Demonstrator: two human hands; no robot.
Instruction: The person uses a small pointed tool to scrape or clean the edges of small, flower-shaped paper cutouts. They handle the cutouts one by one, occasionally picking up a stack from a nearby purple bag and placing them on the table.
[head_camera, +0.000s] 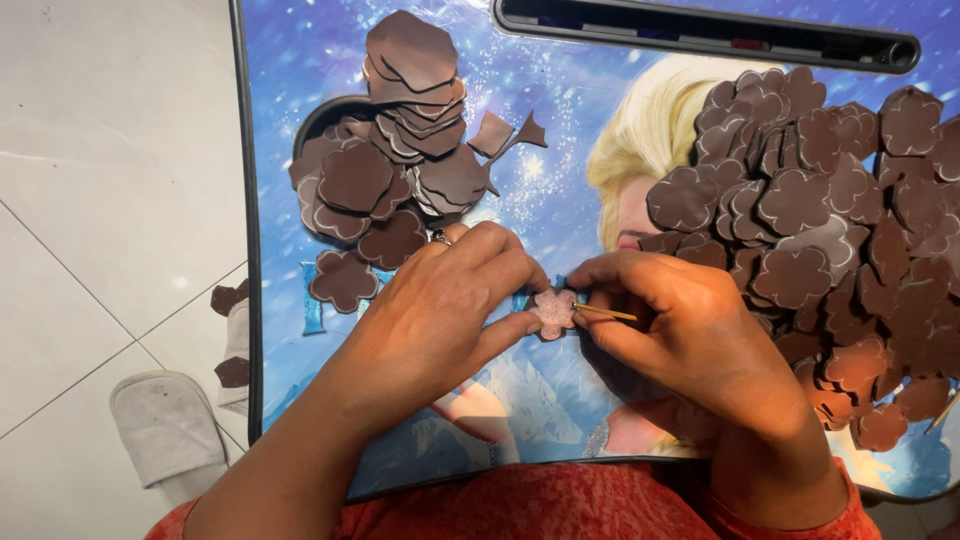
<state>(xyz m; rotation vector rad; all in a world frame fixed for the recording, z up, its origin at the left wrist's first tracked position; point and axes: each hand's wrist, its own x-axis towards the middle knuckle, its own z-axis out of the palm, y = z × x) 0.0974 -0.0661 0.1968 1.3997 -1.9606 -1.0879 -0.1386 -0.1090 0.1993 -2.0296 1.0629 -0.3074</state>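
Left hand (450, 295) arches knuckles-up, grip pinched shut on a pale foam flower (553, 312); right hand (690, 330) pinches a thin stick (606, 313) lying roughly level, tip toward the flower.

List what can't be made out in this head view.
- Tip of the thin stick: hidden behind the flower-shaped piece and the right hand.
- Right pile of brown pieces: cut off by the frame's right edge.
- Tray picture: largely covered by piles and the left hand.
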